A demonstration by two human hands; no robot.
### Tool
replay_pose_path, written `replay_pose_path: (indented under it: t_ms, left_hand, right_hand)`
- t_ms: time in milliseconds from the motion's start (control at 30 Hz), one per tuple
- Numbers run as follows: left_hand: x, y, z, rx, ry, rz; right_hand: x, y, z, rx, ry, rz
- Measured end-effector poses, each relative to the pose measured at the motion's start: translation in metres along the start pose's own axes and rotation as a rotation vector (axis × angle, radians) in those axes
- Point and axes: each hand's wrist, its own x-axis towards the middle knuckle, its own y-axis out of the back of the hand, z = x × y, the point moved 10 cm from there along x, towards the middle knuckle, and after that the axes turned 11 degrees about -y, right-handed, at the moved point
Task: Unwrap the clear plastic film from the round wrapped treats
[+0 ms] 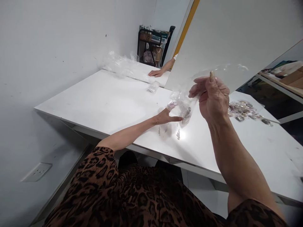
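Observation:
A clear plastic bag (186, 101) with something small and dark low inside it is stretched between my hands, above the white table (94, 104). My right hand (214, 94) is raised, its thumb and fingers pinching the bag's upper edge. Lower down, my left hand (165, 116) curves around the bag's left side, thumb and fingers against the plastic. I cannot make out the kind of item in the bag. To the right of my right wrist lies a pile of small shiny items in clear wrapping (246, 110).
A small crumpled clear packet (153, 86) lies beyond my left hand. Several clear bags (120, 63) are heaped by the wall. Another person's hand (156, 73) rests across the table, beside a tall white panel (227, 37). A black shelf cart (151, 44) stands behind.

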Motion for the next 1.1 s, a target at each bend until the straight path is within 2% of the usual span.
replay_pose_path:
  t_ms: [67,133,233,300,400,467,500,567,633,667,700,800,867,933,1100]
  left_hand:
    - [0.002,-0.005,-0.002,-0.058,-0.019,-0.022]
    - [0.006,0.000,-0.012,-0.095,0.014,0.038]
    - [0.008,0.035,-0.032,-0.149,0.136,0.354]
    - [0.004,0.059,-0.042,-0.261,0.244,0.576]
    - [0.001,0.084,-0.045,-0.448,0.324,0.789]
    - [-0.001,0.096,-0.044,-0.519,0.338,0.879]
    - [-0.002,0.100,-0.045,-0.536,0.342,0.902]
    - [-0.002,0.103,-0.047,-0.534,0.353,0.909]
    - [-0.003,0.103,-0.051,-0.501,0.374,0.890]
    - [-0.003,0.102,-0.053,-0.483,0.386,0.876]
    - [-0.003,0.101,-0.055,-0.469,0.394,0.863]
    - [0.000,0.096,-0.056,-0.446,0.392,0.818]
    - [0.003,0.093,-0.054,-0.430,0.375,0.779]
    - [0.006,0.089,-0.051,-0.415,0.351,0.723]
    - [0.013,0.081,-0.047,-0.393,0.311,0.594]
  right_hand:
    - [0.001,0.004,-0.001,0.025,-0.001,0.015]
    - [0.002,0.018,-0.001,0.072,0.010,0.062]
    - [0.001,0.056,0.003,0.127,0.013,0.170]
    - [-0.005,0.083,0.011,0.145,0.000,0.217]
    - [-0.025,0.116,0.033,0.155,-0.027,0.248]
    - [-0.044,0.123,0.057,0.059,-0.147,0.186]
    - [-0.054,0.118,0.072,-0.037,-0.254,0.092]
    - [-0.082,0.099,0.106,-0.281,-0.518,-0.197]
    - [-0.109,0.090,0.124,-0.439,-0.678,-0.387]
    - [-0.112,0.089,0.125,-0.436,-0.684,-0.393]
    - [-0.109,0.089,0.122,-0.385,-0.645,-0.343]
    - [-0.086,0.099,0.118,-0.179,-0.477,-0.063]
    - [-0.073,0.099,0.132,-0.157,-0.458,0.061]
    - [-0.062,0.085,0.152,-0.178,-0.483,0.073]
    - [-0.051,0.037,0.183,-0.131,-0.540,-0.065]
